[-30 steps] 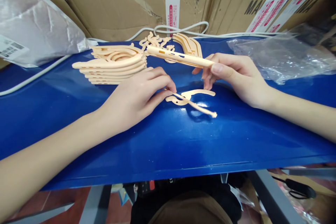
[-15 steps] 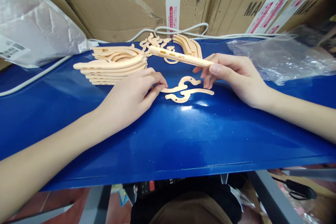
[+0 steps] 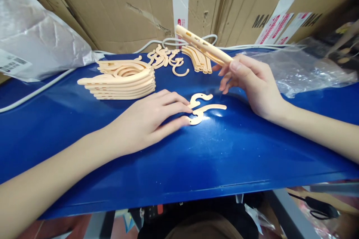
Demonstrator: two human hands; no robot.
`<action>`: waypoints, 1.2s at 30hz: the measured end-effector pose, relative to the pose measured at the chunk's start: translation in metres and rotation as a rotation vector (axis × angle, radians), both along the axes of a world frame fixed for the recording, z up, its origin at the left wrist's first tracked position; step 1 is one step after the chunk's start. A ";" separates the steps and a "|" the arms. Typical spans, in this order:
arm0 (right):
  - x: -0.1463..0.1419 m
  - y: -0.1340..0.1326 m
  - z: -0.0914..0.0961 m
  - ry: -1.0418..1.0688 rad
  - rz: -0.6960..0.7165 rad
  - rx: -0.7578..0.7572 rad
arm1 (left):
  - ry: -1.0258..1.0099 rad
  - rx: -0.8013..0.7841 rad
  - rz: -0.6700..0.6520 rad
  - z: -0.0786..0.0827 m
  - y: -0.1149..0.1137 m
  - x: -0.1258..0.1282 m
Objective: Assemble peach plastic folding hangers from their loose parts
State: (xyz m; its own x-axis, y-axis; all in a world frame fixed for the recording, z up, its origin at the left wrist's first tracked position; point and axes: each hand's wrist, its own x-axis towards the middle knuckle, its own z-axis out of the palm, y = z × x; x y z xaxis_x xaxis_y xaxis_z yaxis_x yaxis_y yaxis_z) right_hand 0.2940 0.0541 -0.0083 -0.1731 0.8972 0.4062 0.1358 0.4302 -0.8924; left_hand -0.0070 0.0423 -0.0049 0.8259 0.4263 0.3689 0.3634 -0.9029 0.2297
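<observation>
My right hand (image 3: 252,84) pinches one end of a long cream plastic hanger arm (image 3: 204,46) with slots along its edge. The arm is raised above the table and slants up to the left. My left hand (image 3: 157,117) lies low with fingers stretched out. Its fingertips touch two S-shaped plastic pieces, an upper one (image 3: 202,97) and a lower one (image 3: 213,107), both flat on the blue table (image 3: 179,168). Those fingers hide the left ends of both pieces. Behind my left hand is a stack of hanger arms (image 3: 123,86).
Toward the back lie a pile of plastic hooks (image 3: 161,56), a loose hook (image 3: 181,73) and several curved pieces (image 3: 198,59). A clear plastic bag (image 3: 305,67) lies right, a silver padded bag (image 3: 39,33) left. Cardboard boxes (image 3: 117,11) and a white cable (image 3: 238,47) run along the back.
My left hand has loosened its pinch on the upper S-shaped piece and spread its fingers over both pieces. My right hand has tipped the hanger arm's far end upward. The view has shifted slightly.
</observation>
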 end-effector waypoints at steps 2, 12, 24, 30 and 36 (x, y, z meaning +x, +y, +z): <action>0.001 0.002 -0.002 0.038 -0.015 -0.011 | -0.029 0.019 -0.018 0.000 -0.003 0.002; 0.006 0.003 -0.003 -0.151 -0.002 -0.020 | -0.020 0.043 -0.006 -0.002 -0.010 0.000; 0.012 -0.001 -0.004 -0.380 0.089 0.098 | -0.009 -0.005 -0.009 -0.001 -0.011 -0.003; 0.010 -0.003 -0.003 -0.371 0.074 0.136 | -0.031 -0.017 0.030 -0.006 -0.013 -0.001; 0.007 -0.007 0.001 -0.327 0.102 0.134 | -0.021 0.095 0.020 -0.008 -0.014 0.005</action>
State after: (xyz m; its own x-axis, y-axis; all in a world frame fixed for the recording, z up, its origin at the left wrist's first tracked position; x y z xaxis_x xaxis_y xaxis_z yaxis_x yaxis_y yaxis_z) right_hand 0.3010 0.0466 -0.0075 -0.3989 0.8112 0.4277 0.3546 0.5666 -0.7438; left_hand -0.0023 0.0281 -0.0128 0.8096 0.4046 0.4253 0.3773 -0.9137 0.1509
